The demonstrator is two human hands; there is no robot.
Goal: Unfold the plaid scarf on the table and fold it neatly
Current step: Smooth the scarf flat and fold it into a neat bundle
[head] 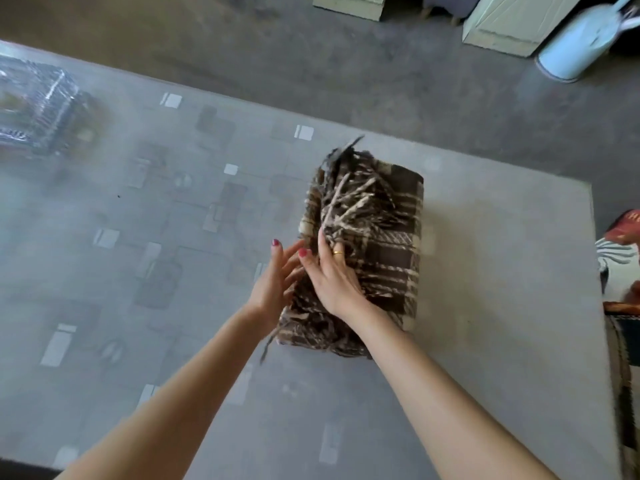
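A brown and cream plaid scarf (391,251) lies folded in a thick bundle on the grey table (173,271), with its twisted fringe piled loose on top. My right hand (332,275) rests flat on the bundle's near left part, fingers spread into the fringe, a gold ring on one finger. My left hand (277,278) hovers at the scarf's left edge with its fingers apart, touching or almost touching the cloth. Neither hand visibly grips the scarf.
A clear plastic-wrapped box (38,112) sits at the table's far left. The table's right edge runs near patterned fabric (620,271). Beyond the far edge, on the floor, stand pale cabinets (512,22) and a light blue bin (575,46).
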